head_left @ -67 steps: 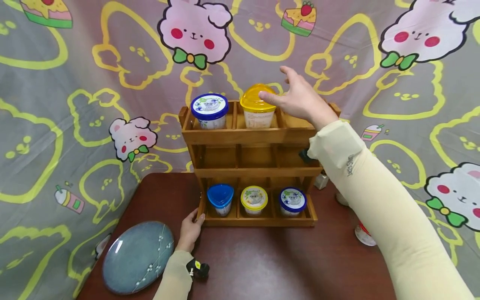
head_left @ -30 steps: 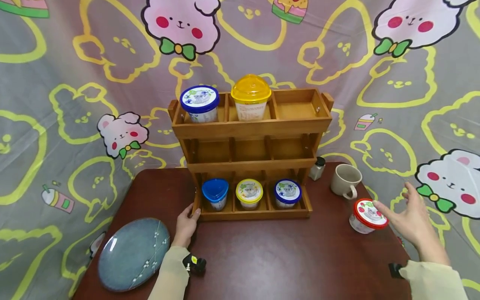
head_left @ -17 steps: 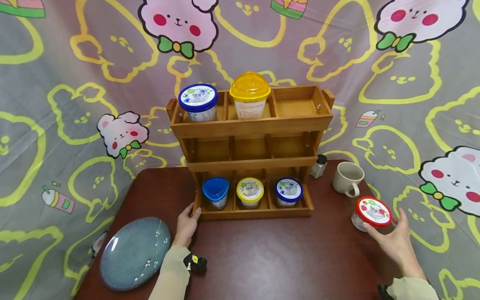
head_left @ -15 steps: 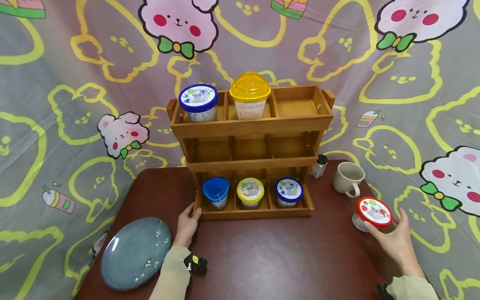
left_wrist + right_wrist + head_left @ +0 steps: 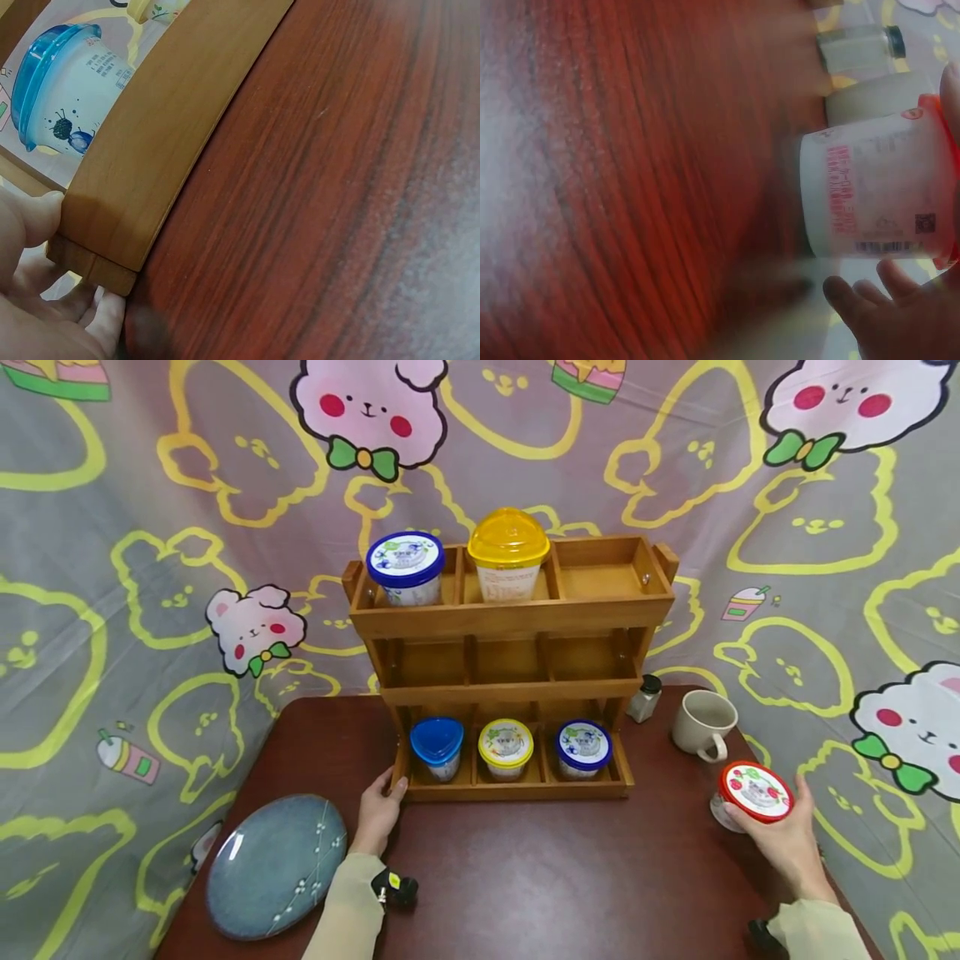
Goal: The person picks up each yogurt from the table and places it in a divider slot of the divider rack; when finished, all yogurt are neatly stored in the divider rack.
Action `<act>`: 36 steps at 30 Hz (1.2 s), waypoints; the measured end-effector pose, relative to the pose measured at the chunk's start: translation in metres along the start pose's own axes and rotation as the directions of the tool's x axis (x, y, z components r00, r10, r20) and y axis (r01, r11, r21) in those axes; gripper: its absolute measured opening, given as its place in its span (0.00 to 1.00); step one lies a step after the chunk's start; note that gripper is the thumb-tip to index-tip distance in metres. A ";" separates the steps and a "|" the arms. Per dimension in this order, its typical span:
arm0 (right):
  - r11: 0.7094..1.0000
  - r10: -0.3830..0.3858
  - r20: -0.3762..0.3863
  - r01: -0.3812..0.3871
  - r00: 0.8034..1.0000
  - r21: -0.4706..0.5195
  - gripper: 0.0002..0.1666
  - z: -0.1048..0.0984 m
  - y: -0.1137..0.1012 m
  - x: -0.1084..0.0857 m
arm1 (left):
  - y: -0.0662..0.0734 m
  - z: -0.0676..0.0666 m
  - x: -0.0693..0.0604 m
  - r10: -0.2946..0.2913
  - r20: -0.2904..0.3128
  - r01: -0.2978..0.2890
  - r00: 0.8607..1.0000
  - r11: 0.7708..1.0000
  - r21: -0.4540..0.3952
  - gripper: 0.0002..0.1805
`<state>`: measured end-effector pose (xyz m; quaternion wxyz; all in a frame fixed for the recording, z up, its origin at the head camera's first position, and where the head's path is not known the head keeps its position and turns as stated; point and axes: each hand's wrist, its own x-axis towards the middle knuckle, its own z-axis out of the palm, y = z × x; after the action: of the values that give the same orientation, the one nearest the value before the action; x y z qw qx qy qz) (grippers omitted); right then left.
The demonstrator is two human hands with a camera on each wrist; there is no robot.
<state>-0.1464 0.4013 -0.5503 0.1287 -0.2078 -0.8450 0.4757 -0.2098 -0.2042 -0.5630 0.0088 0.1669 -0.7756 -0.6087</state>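
Observation:
My left hand point(image 5: 378, 812) grips the lower left corner of a three-tier wooden rack point(image 5: 513, 792), its thumb on the edge in the left wrist view. At the table's right side my right hand point(image 5: 787, 843) holds a red-lidded yogurt cup point(image 5: 757, 791) by its rim, thumb at the front and fingers around the far side. In the right wrist view the cup point(image 5: 877, 187) shows its printed white wall. The rack's bottom tier holds a blue-lidded cup point(image 5: 438, 741), a yellow-lidded tub point(image 5: 506, 745) and a dark-blue-lidded tub point(image 5: 583, 747).
On the top tier stand a blue-lidded tub point(image 5: 406, 564) and a cup with a domed yellow lid point(image 5: 509, 545). A beige mug point(image 5: 703, 724) and a black-capped glass jar point(image 5: 645, 699) stand right of the rack. A blue-grey plate point(image 5: 270, 868) lies at the left.
My right hand has come down from beside the yellow-domed cup on the top tier to the red-lidded yogurt cup and taken hold of it. The left hand stays on the rack.

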 end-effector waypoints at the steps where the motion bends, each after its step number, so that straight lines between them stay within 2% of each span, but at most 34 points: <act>1: 1.000 0.001 0.002 -0.001 1.000 0.001 0.71 0.000 0.000 0.000 | 0.000 0.000 0.000 -0.001 0.002 0.001 1.000 1.000 0.002 0.29; 10: 1.000 0.002 -0.042 -0.003 0.999 -0.021 0.62 0.004 0.002 0.002 | -0.001 0.001 -0.001 0.003 0.001 -0.003 1.000 1.000 -0.008 0.29; 24: 0.999 0.006 -0.049 -0.009 0.999 -0.048 0.62 0.006 0.003 0.002 | -0.001 0.001 -0.001 0.025 -0.002 -0.025 1.000 0.999 -0.022 0.28; 30: 0.998 -0.015 -0.049 0.012 0.999 -0.057 0.59 0.004 0.001 0.003 | -0.001 0.001 -0.003 0.033 0.000 -0.033 0.999 0.999 -0.012 0.29; 36: 0.995 0.010 -0.019 -0.012 1.000 -0.099 0.62 -0.007 -0.004 -0.010 | 0.000 0.000 -0.002 0.028 0.005 -0.028 1.000 1.000 -0.015 0.29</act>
<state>-0.1354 0.4000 -0.5440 0.1236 -0.2231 -0.8651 0.4320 -0.2078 -0.2032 -0.5626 0.0166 0.1545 -0.7734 -0.6146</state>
